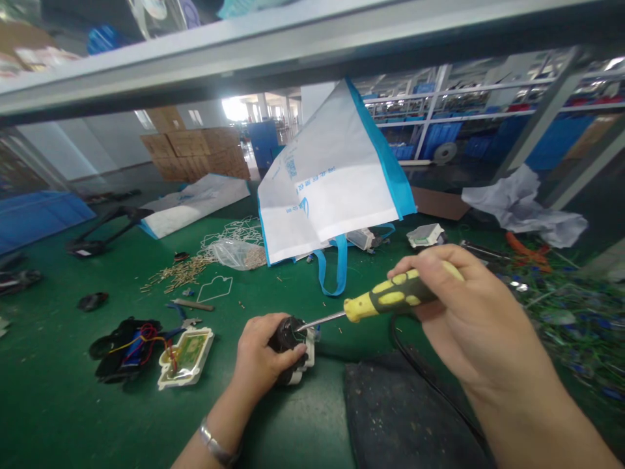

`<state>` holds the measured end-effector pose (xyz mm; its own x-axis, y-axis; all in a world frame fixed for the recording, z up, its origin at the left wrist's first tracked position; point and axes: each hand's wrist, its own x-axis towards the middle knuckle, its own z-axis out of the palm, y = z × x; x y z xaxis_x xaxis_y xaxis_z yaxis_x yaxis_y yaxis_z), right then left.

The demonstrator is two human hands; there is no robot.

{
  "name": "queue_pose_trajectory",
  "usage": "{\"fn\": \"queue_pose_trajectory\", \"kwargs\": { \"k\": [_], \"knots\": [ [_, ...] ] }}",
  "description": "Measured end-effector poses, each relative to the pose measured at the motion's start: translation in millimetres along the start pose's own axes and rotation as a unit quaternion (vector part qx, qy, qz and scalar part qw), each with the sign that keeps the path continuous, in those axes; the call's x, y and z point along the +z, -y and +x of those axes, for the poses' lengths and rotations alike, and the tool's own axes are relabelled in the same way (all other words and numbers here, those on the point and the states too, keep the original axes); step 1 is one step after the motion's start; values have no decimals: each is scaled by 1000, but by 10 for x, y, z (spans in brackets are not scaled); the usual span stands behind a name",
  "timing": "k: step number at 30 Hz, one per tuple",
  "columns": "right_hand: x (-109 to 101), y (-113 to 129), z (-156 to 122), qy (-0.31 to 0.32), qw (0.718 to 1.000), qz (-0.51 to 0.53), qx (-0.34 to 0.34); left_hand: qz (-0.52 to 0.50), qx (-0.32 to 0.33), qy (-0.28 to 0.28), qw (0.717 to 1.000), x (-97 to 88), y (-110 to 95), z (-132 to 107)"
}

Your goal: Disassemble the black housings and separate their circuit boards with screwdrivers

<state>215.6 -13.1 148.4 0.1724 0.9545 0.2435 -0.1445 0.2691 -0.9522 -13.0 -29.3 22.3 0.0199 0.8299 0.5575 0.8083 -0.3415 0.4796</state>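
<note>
My left hand (263,355) is closed around a small black and white device (288,337), steadying it on the green table (312,417). In my right hand (463,312) is a screwdriver (390,296) with a yellow and dark handle. Its metal shaft slants down to the left, and the tip meets the black part of the device; the exact contact point is too small to make out. Left of my left hand lies an opened black housing (127,352) with red and yellow wires. Beside it is a white case (188,357) with a green circuit board inside.
A white and blue bag (332,176) stands behind the device. Loose screws (183,273), a clear plastic bag (237,254) and pliers (183,318) lie left of it. A black mat (415,417) and cable (420,365) are at right, green scraps (576,312) beyond. A shelf beam (293,49) crosses overhead.
</note>
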Motion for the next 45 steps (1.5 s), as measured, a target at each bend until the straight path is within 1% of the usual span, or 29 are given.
{"fn": "queue_pose_trajectory", "kwargs": {
  "k": [1,2,4,5,6,7,9,10,11,12,14,15,16,17,18,19,22,23,24,26,29,31,35,38,42,45],
  "knots": [
    [-80,27,24,48,994,-99,-7,0,-6,-5,1000,-3,12,-3],
    [-165,61,45,94,975,-202,-14,-1,-10,-7,1000,-6,21,-4],
    [-332,136,76,168,915,-366,-15,-4,-6,7,1000,-15,20,0],
    [-405,171,84,190,890,-415,-8,-5,4,17,1000,-20,11,4],
    [-469,199,85,206,871,-447,0,-5,16,28,999,-24,-2,8],
    [-525,218,80,221,858,-465,9,-5,28,41,999,-26,-17,13],
    [-616,226,49,260,843,-469,50,-10,48,70,996,-26,-48,20],
    [-657,216,22,286,839,-454,90,-16,55,85,995,-24,-64,24],
    [-697,198,-10,318,832,-430,146,-22,62,102,993,-19,-79,27],
    [-738,175,-47,353,819,-399,216,-27,69,120,990,-14,-96,32],
    [-817,122,-121,400,778,-325,358,-27,83,160,983,-4,-136,47],
    [-853,97,-154,409,760,-293,412,-23,87,181,979,1,-157,58],
    [-884,75,-180,410,747,-274,445,-19,91,202,975,5,-179,72],
    [-908,58,-199,409,741,-276,455,-16,91,221,971,8,-197,87],
    [-925,45,-210,411,740,-298,441,-15,87,237,967,9,-211,102],
    [-932,35,-217,418,740,-336,406,-17,81,250,965,9,-219,118],
    [-925,2,-240,439,723,-467,259,-35,53,261,963,5,-210,148],
    [-920,-14,-256,439,715,-495,225,-41,47,259,964,3,-202,151],
    [-919,-32,-277,440,707,-514,206,-46,43,257,964,1,-196,152],
    [-926,-67,-328,446,689,-538,191,-46,40,258,964,-1,-192,146],
    [-930,-88,-393,448,673,-562,174,-44,39,259,964,-4,-208,134],
    [-906,-71,-408,445,661,-585,151,-48,38,255,965,-5,-217,131],
    [-821,-10,-381,430,634,-641,41,-45,41,259,964,-3,-211,136],
    [-787,18,-366,429,634,-643,-23,-42,41,255,965,6,-198,140],
    [-796,22,-394,426,634,-641,-74,-41,46,254,965,11,-194,143],
    [-809,8,-419,418,622,-654,-103,-41,46,254,965,7,-201,141]
  ]
}}
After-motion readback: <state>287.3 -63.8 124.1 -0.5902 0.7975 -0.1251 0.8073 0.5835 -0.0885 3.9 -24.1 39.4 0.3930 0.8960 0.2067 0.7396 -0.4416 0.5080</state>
